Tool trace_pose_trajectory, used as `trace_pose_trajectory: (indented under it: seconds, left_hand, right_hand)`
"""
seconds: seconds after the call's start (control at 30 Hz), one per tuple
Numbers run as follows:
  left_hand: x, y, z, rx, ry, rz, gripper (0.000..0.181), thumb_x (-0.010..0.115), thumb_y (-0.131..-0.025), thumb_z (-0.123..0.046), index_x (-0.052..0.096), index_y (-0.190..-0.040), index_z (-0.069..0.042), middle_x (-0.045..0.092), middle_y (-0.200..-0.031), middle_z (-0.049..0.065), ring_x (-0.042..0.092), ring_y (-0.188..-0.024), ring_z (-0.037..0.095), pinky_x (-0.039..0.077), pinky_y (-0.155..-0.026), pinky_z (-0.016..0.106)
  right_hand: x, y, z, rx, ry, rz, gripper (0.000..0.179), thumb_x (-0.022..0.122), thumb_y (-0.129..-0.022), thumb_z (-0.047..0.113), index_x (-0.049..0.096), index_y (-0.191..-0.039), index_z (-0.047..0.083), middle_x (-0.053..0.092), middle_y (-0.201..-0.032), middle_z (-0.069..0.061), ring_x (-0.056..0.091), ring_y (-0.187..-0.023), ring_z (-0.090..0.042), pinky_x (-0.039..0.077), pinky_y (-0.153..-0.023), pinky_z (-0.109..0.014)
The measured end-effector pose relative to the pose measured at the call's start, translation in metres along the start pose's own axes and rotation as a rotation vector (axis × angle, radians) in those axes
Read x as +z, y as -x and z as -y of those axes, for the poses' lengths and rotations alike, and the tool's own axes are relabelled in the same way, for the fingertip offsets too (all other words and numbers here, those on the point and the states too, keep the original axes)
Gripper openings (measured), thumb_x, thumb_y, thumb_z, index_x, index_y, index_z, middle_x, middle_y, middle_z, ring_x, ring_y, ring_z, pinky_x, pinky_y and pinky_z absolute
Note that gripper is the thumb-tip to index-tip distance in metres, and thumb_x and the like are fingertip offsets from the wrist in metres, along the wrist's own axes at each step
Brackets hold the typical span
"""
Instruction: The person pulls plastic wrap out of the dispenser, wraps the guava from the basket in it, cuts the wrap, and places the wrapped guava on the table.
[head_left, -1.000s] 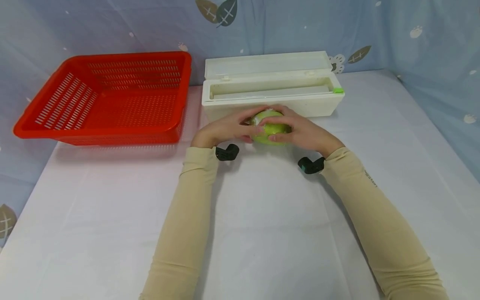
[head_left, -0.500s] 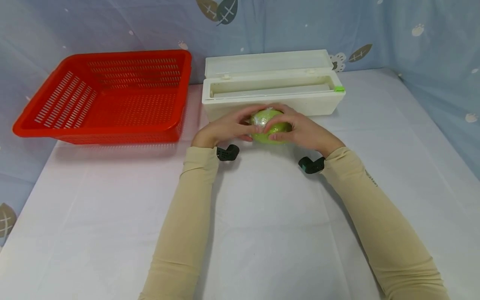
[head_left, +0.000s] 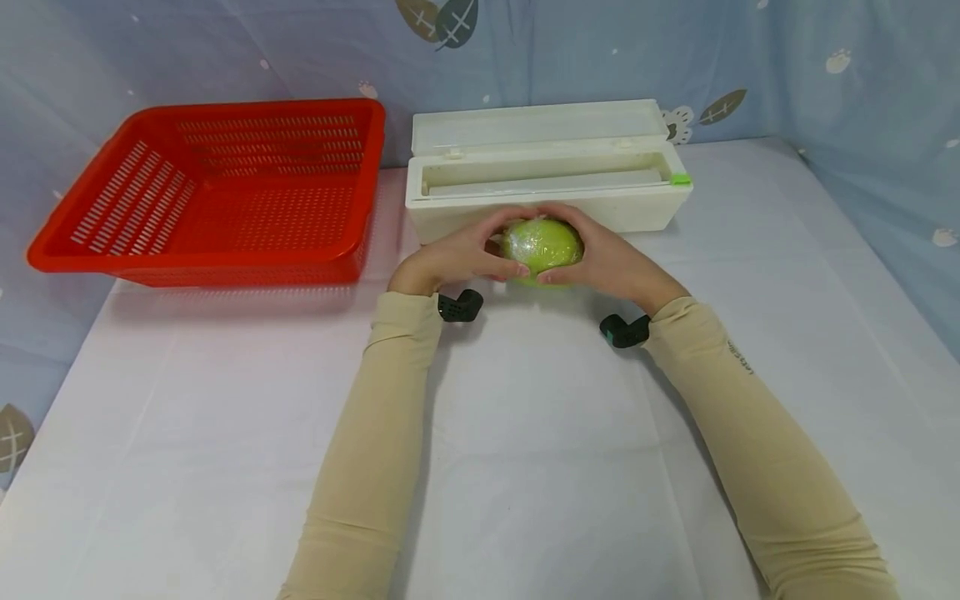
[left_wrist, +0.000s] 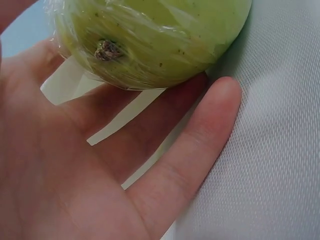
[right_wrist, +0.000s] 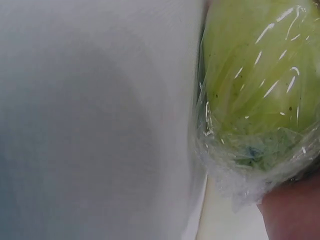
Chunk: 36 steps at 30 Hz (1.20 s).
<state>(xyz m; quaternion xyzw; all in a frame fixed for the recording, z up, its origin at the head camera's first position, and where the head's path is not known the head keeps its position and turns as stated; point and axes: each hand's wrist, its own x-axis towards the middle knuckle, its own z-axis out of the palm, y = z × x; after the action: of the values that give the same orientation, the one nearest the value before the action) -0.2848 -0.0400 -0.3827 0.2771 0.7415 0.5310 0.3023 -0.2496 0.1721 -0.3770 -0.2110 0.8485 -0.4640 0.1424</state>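
Observation:
A round yellow-green fruit [head_left: 543, 243] in clear cling film sits on the white cloth in front of the white box. My left hand [head_left: 453, 254] curves around its left side, thumb at the front and fingers behind. From the right, my right hand [head_left: 611, 260] cups it the same way, the two thumbs near each other. In the left wrist view, the fruit [left_wrist: 160, 45] shows a brown stem end and small specks under the film, with several fingers reaching beneath it. Crumpled film [right_wrist: 245, 182] bunches at the fruit's end in the right wrist view.
The long white box [head_left: 547, 208] stands behind the fruit, lid raised, with a white roll [head_left: 547, 183] inside and a green tab [head_left: 679, 179] at its right corner. A red slotted basket [head_left: 225, 265] stands at the back left. A patterned blue cloth hangs behind.
My right index finger has lifted from across the fruit's front to its top, so more of the fruit shows. Both hands stay around it in nearly the same place.

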Motion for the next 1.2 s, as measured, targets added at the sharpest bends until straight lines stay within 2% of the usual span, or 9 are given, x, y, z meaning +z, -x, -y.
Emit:
trace_pose_trajectory:
  seconds: [0.2,0.4,0.57,0.73,0.8,0.9,1.03,1.1,1.2]
  left_hand:
    - [-0.002,-0.003,0.003,-0.003,-0.014,-0.014,0.071,0.067,-0.078,-0.011,0.027,-0.136,-0.019,0.038,-0.121,0.009,0.05,-0.093,0.027,0.046,-0.073,0.034]
    - [-0.007,-0.006,0.008,-0.095,-0.193,-0.019,0.07,0.068,-0.078,-0.03,0.028,-0.135,-0.023,0.049,-0.103,0.008,0.051,-0.075,0.028,0.046,-0.066,0.036]
    - [-0.008,-0.002,0.0,-0.121,-0.296,0.022,0.06,0.065,-0.08,-0.034,0.035,-0.131,-0.023,0.056,-0.089,0.01,0.054,-0.067,0.029,0.048,-0.06,0.034]
    - [-0.007,0.0,-0.008,-0.155,-0.27,0.026,0.051,0.066,-0.081,-0.023,0.041,-0.125,-0.015,0.059,-0.086,0.015,0.059,-0.068,0.026,0.05,-0.062,0.034]
    - [-0.006,0.001,-0.009,-0.158,-0.232,0.024,0.048,0.065,-0.08,-0.018,0.043,-0.122,-0.012,0.059,-0.086,0.017,0.059,-0.067,0.027,0.05,-0.062,0.035]
    - [-0.006,0.002,-0.01,-0.159,-0.165,0.034,0.046,0.065,-0.08,-0.013,0.043,-0.12,-0.009,0.057,-0.088,0.018,0.059,-0.066,0.03,0.051,-0.062,0.039]
    - [-0.008,0.003,-0.007,-0.175,-0.144,0.041,0.048,0.067,-0.079,-0.015,0.041,-0.12,-0.01,0.055,-0.095,0.015,0.059,-0.071,0.031,0.05,-0.066,0.042]
    - [-0.009,0.002,-0.006,-0.181,-0.217,0.034,0.053,0.067,-0.079,-0.025,0.04,-0.123,-0.012,0.054,-0.099,0.011,0.058,-0.077,0.028,0.049,-0.07,0.04]
    - [-0.007,-0.003,-0.003,-0.168,-0.355,0.009,0.064,0.065,-0.077,-0.042,0.038,-0.128,-0.015,0.051,-0.109,0.002,0.053,-0.091,0.019,0.045,-0.079,0.033]
  right_hand:
    - [0.0,0.002,0.004,-0.121,0.071,0.019,0.068,0.068,-0.079,0.013,0.033,-0.137,0.012,0.029,-0.138,-0.005,0.031,-0.12,-0.02,0.026,-0.098,-0.04]
    - [0.001,-0.006,-0.013,-0.163,0.109,0.02,0.065,0.067,-0.08,0.02,0.035,-0.136,0.018,0.03,-0.138,0.0,0.032,-0.119,-0.02,0.028,-0.096,-0.043]
    - [0.004,-0.015,-0.026,-0.195,0.211,0.005,0.076,0.072,-0.073,0.033,0.033,-0.136,0.023,0.029,-0.137,0.003,0.03,-0.12,-0.017,0.028,-0.096,-0.042]
    - [0.009,-0.016,-0.02,-0.152,0.398,0.005,0.101,0.078,-0.062,0.041,0.02,-0.142,0.024,0.022,-0.14,-0.004,0.025,-0.124,-0.025,0.026,-0.098,-0.045]
    - [0.01,-0.015,-0.018,-0.133,0.448,0.004,0.103,0.079,-0.061,0.04,0.017,-0.143,0.025,0.021,-0.141,-0.005,0.025,-0.124,-0.026,0.027,-0.098,-0.045]
    - [0.011,-0.014,-0.017,-0.157,0.496,-0.006,0.101,0.08,-0.062,0.036,0.02,-0.142,0.024,0.021,-0.141,-0.003,0.026,-0.124,-0.026,0.028,-0.097,-0.044]
    - [0.011,-0.013,-0.018,-0.244,0.508,-0.012,0.094,0.08,-0.063,0.034,0.026,-0.14,0.023,0.021,-0.141,-0.001,0.026,-0.123,-0.025,0.03,-0.096,-0.043]
    - [0.01,-0.011,-0.019,-0.263,0.481,-0.006,0.093,0.079,-0.064,0.037,0.026,-0.14,0.025,0.02,-0.141,-0.001,0.024,-0.125,-0.023,0.03,-0.096,-0.043]
    - [0.005,-0.008,-0.02,-0.233,0.402,0.017,0.094,0.076,-0.064,0.043,0.022,-0.14,0.032,0.016,-0.141,0.0,0.02,-0.127,-0.02,0.028,-0.097,-0.044]
